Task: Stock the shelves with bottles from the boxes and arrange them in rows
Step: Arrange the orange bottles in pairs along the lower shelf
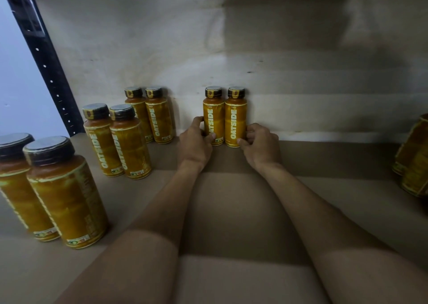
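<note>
Both hands reach to the back of the shelf, where two Oatside bottles stand upright against the rear wall, touching each other. The left hand curls its grip round the left bottle, and the right hand pinches the right bottle low down. To the left stand a back pair, a middle pair and a front pair. More bottles show at the right edge. Stocking looks at an early stage, since much of the shelf is bare. No boxes are in view.

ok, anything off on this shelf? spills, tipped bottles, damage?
Nothing stands out. All bottles in full view stand upright, capped; no spills on the shelf. The left hand and right hand grip the middle pair, side by side at the wall.
</note>
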